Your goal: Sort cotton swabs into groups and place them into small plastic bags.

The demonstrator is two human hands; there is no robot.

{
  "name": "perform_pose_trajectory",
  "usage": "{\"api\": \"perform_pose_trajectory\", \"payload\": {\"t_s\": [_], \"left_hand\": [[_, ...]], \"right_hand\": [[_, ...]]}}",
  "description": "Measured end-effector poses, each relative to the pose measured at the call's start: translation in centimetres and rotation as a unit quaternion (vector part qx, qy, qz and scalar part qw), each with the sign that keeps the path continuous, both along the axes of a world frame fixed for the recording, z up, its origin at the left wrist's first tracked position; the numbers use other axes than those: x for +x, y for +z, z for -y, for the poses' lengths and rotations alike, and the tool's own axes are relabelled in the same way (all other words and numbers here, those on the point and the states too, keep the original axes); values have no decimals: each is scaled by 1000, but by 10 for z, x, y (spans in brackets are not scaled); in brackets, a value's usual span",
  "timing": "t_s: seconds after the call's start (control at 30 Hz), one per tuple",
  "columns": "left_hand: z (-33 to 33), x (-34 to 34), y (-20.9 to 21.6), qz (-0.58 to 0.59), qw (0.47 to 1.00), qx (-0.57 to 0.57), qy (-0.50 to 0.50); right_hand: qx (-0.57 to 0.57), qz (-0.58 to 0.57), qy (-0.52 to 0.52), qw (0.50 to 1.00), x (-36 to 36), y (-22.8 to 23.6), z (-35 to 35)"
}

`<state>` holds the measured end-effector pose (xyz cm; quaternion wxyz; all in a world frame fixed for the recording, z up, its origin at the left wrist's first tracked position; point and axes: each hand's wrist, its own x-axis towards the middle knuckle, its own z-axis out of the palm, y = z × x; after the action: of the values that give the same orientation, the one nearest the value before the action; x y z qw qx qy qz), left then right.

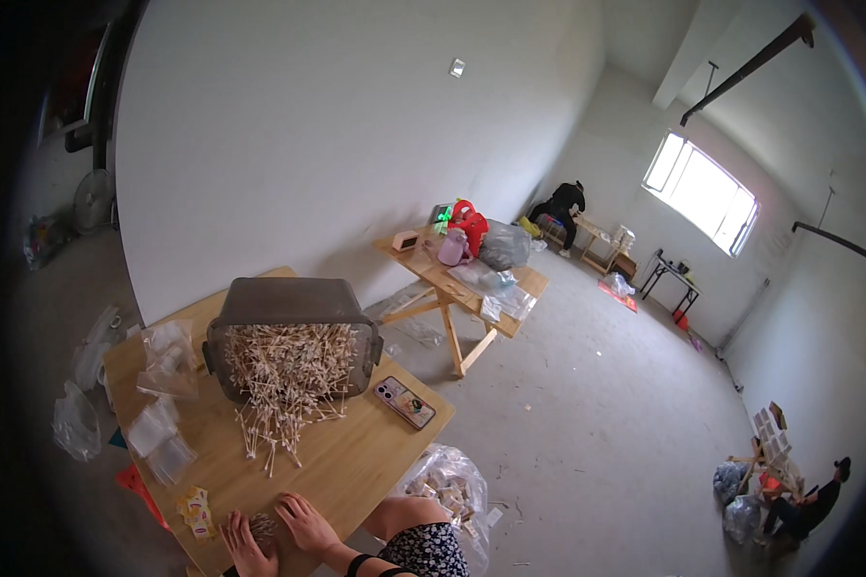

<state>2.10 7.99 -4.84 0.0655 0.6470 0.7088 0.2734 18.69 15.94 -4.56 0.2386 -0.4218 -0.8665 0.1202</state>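
Note:
My left hand [244, 547] lies low on the wooden table [351, 452], its fingers stretched out. Across from it, my right hand [307, 525] rests with extended fingers on the tabletop. Between the two is a small bunch of cotton swabs [262, 526], touching or very near both hands. Farther back, a grey see-through bin [289, 300] lies tipped on its side. A large heap of cotton swabs [289, 370] spills from its mouth toward me. Left of my left hand is a yellow printed packet [196, 512].
Clear plastic bags [168, 452] lie along the table's left side, and a phone [404, 402] near its right edge. Beside my leg stands a clear sack [449, 481] of small packs. A second wooden table [431, 272] holds assorted items. Two people [560, 207] sit farther off.

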Motion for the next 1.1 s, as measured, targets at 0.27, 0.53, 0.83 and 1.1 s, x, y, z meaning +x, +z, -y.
{"api": "perform_pose_trajectory", "payload": {"t_s": [0.27, 0.53, 0.83, 1.1], "left_hand": [[-1, -2, -5, -11, 1000, 12, -2], [0, -4, -9, -13, 1000, 14, 0], [-1, -1, -4, 2, 1000, 1, 2], [-1, -3, -9, -12, 1000, 10, 0]], "right_hand": [[-7, 3, -2, 1000, -1, 2, 1], [-11, -1, 2, 1000, -1, 3, 1], [-8, 1, -3, 1000, 0, -1, 0], [-7, 4, 0, 1000, 1, 6, 1]]}}
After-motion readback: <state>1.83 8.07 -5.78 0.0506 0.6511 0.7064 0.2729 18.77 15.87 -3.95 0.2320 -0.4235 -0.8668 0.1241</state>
